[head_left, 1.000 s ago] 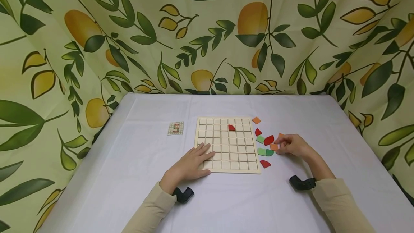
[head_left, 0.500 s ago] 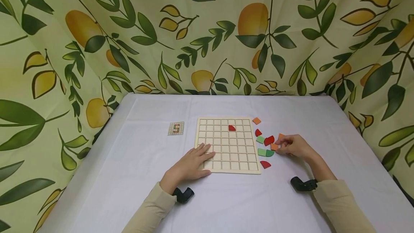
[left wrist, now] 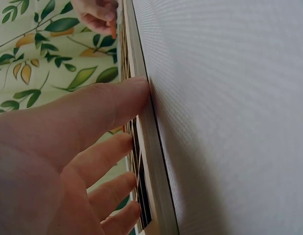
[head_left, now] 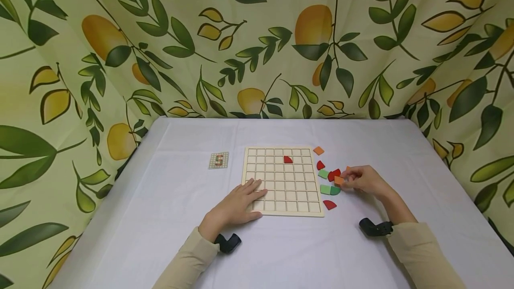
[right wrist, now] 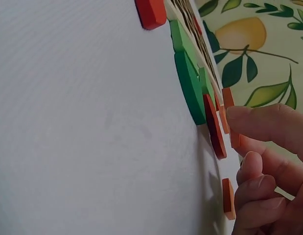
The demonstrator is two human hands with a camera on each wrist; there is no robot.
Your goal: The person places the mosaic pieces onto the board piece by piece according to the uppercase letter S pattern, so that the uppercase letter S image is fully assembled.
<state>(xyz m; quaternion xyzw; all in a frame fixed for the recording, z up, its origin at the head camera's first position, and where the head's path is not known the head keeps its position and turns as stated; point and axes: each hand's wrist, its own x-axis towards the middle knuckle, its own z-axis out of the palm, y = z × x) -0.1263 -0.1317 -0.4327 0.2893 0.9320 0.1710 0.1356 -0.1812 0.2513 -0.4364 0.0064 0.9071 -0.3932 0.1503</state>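
Observation:
My right hand pinches an orange square tile between thumb and fingers, right of the board; in the right wrist view the pinched orange tile is held off the tablecloth. The left hand rests with spread fingers on the lower left corner of the wooden grid board, its thumb at the near edge. One red quarter-circle tile lies in an upper cell of the board. Close to the right hand lie red tiles, a dark green quarter-circle and light green squares.
A small pattern card lies left of the board. An orange tile sits by the board's upper right corner, and a red tile by its lower right. White cloth covers the table; a patterned curtain stands behind.
The right hand has lifted the orange square slightly off the table and moved it a little up and left. The left hand has stayed on the board.

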